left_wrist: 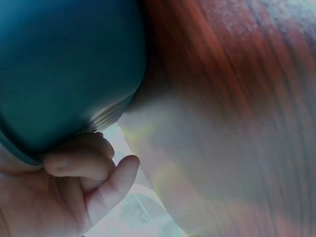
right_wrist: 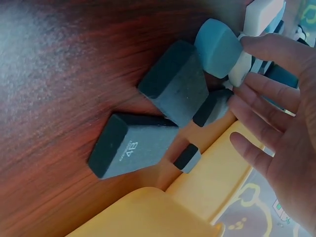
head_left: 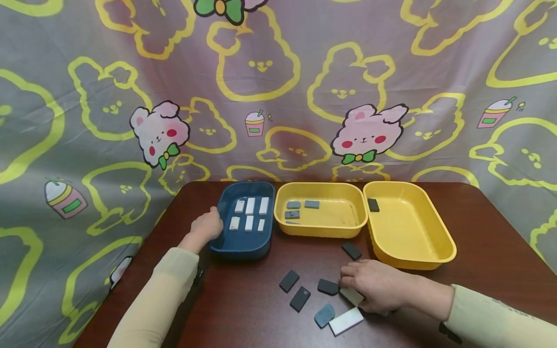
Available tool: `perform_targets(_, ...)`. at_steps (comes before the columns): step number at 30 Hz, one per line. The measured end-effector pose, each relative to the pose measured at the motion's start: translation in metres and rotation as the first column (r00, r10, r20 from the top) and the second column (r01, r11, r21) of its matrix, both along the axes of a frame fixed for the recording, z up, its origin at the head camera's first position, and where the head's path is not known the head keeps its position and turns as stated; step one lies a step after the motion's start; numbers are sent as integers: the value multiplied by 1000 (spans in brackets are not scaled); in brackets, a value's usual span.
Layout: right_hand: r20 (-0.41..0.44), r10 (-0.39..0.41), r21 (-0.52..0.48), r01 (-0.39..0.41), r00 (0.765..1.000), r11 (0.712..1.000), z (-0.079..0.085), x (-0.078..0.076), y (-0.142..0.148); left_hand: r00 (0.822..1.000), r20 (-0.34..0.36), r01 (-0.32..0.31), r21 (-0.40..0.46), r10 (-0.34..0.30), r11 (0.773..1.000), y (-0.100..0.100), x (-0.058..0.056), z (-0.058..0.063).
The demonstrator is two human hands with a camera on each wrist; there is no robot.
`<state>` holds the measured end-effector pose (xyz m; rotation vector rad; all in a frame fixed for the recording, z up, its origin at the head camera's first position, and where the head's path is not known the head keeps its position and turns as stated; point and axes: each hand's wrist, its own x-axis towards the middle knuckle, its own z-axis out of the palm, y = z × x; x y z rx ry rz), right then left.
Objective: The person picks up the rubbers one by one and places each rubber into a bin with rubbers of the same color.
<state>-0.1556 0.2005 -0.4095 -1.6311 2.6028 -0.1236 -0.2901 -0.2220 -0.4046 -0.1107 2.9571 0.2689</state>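
My left hand [head_left: 207, 225] grips the left rim of a blue tray [head_left: 243, 250]; in the left wrist view its fingers [left_wrist: 81, 165] curl at the tray's edge. Several white erasers [head_left: 250, 206] stand in that tray. Over the table, my right hand [head_left: 380, 285] pinches a beige eraser [head_left: 351, 296] between thumb and fingers. Around it lie several black erasers [head_left: 300, 298], one marked 4B in the right wrist view, a blue-grey eraser [head_left: 324, 315] and a white eraser [head_left: 346, 321]. Something bluish under the right hand is mostly hidden.
A middle yellow tray [head_left: 322, 233] holds several grey erasers [head_left: 312, 204] at its left. The right yellow tray [head_left: 411, 263] holds one black eraser [head_left: 373, 205]. All three trays stand side by side at the back of the brown table [head_left: 248, 299], before a patterned curtain [head_left: 287, 106].
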Motion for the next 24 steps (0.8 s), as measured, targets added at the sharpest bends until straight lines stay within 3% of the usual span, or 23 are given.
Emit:
perform_targets(7,34,-20,-16,20,999,1000,3,0,0,1000,15,-4,1,4,1000,1,0,1)
perform_targets(13,83,-82,5,82,993,997,16,-3,-2,1000,17,-9,10,9,1000,-1,-1,0)
perform_targets(19,-28,-121,33,122,992,992,38,-9,-11,1000,18,-12,12,12,1000,0,-1,0)
perform_targets(24,-83,-134,-50,131,987,990,54,-19,-30,1000,16,-7,3,7,1000,0,-3,0)
